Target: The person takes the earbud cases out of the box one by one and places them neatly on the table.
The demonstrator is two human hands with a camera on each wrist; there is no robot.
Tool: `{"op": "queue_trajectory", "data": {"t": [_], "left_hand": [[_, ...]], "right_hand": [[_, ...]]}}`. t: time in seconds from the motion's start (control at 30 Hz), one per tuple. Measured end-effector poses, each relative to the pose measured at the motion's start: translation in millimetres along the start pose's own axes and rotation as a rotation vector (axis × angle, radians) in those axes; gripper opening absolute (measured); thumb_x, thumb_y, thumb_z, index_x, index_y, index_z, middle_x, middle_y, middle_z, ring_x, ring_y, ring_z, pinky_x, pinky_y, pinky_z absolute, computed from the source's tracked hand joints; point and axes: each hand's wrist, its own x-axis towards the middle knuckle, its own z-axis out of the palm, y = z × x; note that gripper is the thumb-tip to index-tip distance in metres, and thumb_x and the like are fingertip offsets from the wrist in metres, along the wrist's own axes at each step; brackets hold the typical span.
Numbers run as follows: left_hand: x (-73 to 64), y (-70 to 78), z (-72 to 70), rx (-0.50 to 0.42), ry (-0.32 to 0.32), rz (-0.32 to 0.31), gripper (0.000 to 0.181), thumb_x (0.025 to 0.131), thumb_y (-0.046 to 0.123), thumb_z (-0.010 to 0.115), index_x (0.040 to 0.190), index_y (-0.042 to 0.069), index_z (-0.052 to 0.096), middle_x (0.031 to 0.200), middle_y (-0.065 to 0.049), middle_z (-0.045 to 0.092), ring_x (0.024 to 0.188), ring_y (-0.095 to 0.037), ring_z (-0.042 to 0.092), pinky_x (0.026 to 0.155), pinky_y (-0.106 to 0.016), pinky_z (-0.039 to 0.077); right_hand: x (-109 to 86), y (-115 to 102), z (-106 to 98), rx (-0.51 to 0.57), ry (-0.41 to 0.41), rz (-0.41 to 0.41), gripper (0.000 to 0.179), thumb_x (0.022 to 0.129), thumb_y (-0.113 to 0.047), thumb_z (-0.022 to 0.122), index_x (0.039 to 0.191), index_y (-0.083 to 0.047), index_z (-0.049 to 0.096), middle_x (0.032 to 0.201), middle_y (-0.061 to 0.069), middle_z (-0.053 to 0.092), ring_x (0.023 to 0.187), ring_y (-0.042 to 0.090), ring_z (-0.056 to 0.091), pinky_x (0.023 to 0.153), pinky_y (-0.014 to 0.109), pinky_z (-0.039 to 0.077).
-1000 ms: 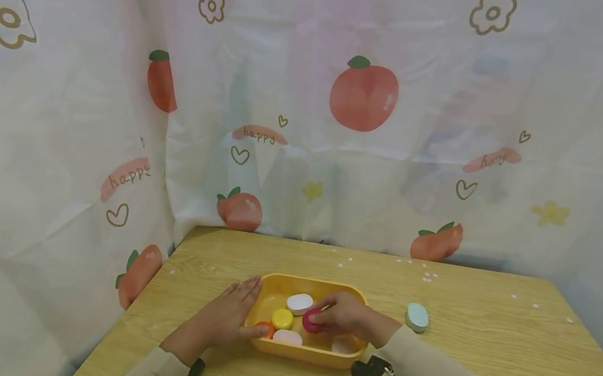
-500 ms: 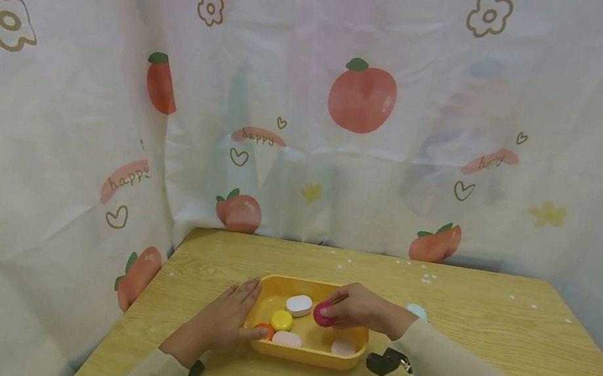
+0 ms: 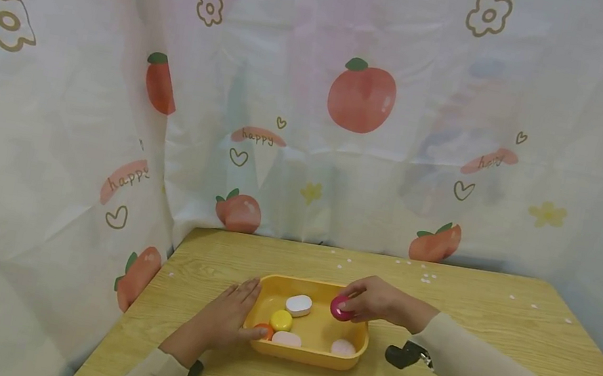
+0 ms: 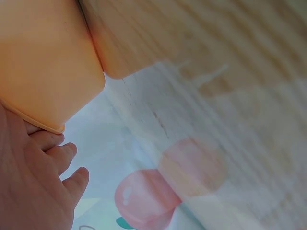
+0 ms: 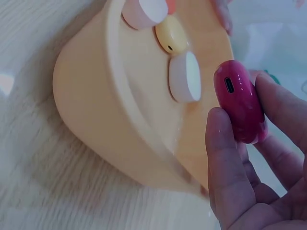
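My right hand [image 3: 378, 299] pinches a glossy magenta earbud charging case [image 3: 341, 308] between thumb and fingers, just above the right part of a yellow-orange plastic bin [image 3: 303, 356]. In the right wrist view a small charging port shows on the end of the magenta case [image 5: 240, 103]. At the bin's left side my left hand [image 3: 223, 316] rests with its fingers along the rim, its thumb over the front left corner. Inside the bin lie a white case [image 3: 298, 306], a yellow case [image 3: 281, 320], a partly covered orange case [image 3: 267, 329] and two pale pink cases [image 3: 287, 338].
The bin stands on a wood-grain table [image 3: 470, 323]. Small white specks [image 3: 427, 277] lie near the table's back edge. A fruit-printed curtain [image 3: 305, 95] hangs behind and at both sides.
My right hand has lifted the magenta case up and to the right from inside the bin. A pale teal case on the table is now hidden behind the right arm. My left hand stays put.
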Motion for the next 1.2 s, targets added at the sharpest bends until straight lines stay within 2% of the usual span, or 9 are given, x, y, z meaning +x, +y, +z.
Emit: {"op": "queue_trajectory", "data": {"t": [0.27, 0.53, 1.0, 1.2], "left_hand": [[1.6, 0.3, 1.9, -0.006, 0.023, 0.011, 0.100, 0.091, 0.075, 0.031, 0.153, -0.002, 0.023, 0.160, -0.012, 0.017, 0.146, -0.024, 0.016, 0.115, -0.048, 0.016], [1.3, -0.8, 1.4, -0.016, 0.000, 0.000, 0.100, 0.091, 0.076, 0.031, 0.153, -0.001, 0.021, 0.161, -0.011, 0.014, 0.147, -0.022, 0.013, 0.116, -0.046, 0.013], [0.2, -0.9, 2.7, -0.013, 0.004, 0.003, 0.100, 0.091, 0.076, 0.030, 0.153, -0.002, 0.020, 0.161, -0.013, 0.015, 0.147, -0.023, 0.013, 0.115, -0.047, 0.015], [0.7, -0.1, 2.3, -0.011, 0.006, 0.001, 0.100, 0.091, 0.076, 0.030, 0.153, -0.002, 0.020, 0.161, -0.012, 0.014, 0.147, -0.022, 0.013, 0.116, -0.047, 0.015]], "right_hand": [[-6.6, 4.5, -21.2, 0.018, -0.015, -0.022, 0.036, 0.087, -0.009, 0.073, 0.118, 0.006, 0.063, 0.100, 0.014, 0.068, 0.088, 0.024, 0.067, 0.078, 0.039, 0.056], [-12.3, 16.9, -40.3, 0.074, -0.024, -0.055, 0.034, 0.090, -0.005, 0.069, 0.118, 0.012, 0.060, 0.099, 0.016, 0.068, 0.089, 0.025, 0.067, 0.083, 0.044, 0.054], [-29.5, 35.5, -71.9, 0.018, 0.065, -0.014, 0.036, 0.090, -0.009, 0.070, 0.117, 0.012, 0.059, 0.098, 0.014, 0.067, 0.088, 0.025, 0.067, 0.082, 0.042, 0.055], [-34.5, 43.3, -86.9, 0.016, 0.094, -0.022, 0.039, 0.089, -0.009, 0.071, 0.118, 0.013, 0.058, 0.097, 0.013, 0.068, 0.086, 0.023, 0.067, 0.080, 0.041, 0.056]]}}
